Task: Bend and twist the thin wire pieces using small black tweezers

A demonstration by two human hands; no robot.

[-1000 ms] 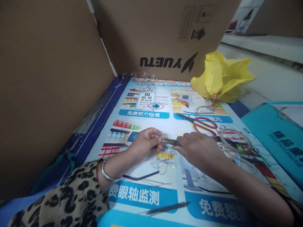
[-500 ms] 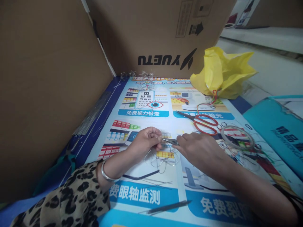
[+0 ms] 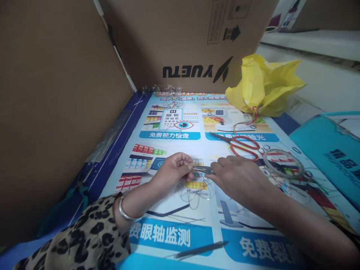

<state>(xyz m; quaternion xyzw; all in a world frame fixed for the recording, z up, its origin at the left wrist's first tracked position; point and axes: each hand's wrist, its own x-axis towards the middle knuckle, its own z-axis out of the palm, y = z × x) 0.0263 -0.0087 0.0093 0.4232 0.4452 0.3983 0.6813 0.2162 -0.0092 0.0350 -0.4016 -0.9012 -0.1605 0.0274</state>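
My left hand is closed in a pinch on the top of a thin wire piece whose loops fan out like petals over the printed poster. A silver bangle and a leopard-print sleeve are on that arm. My right hand is wrapped round small metal pliers, and their tip meets the wire right beside my left fingertips. Both hands hover low over the middle of the poster.
Red-handled scissors and a clear tape roll lie right of my hands. A yellow plastic bag sits at the back right. Cardboard walls stand left and behind. Straight wires lie along the left wall; a dark rod lies near me.
The hands have stayed together on the wire; the pliers' tip shifted only slightly. The view has dipped a little.
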